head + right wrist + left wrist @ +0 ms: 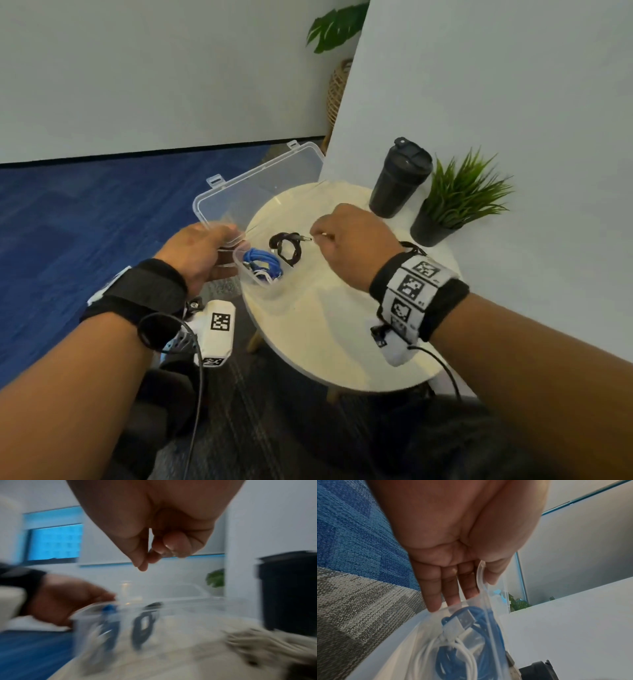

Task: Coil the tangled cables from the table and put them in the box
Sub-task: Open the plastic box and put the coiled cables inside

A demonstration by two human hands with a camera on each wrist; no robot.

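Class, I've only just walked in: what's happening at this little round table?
A person is packing coiled cables into a clear plastic box at the table's edge. The left hand grips the box's corner. A blue cable and a white cable already lie inside, with a black coiled cable beside them. The right hand hovers by it, fingers curled; what it pinches is unclear.

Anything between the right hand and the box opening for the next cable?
Nothing visible does. The lid is swung back, the left hand grips only the box at its left end, and the right hand is beside the black coil.
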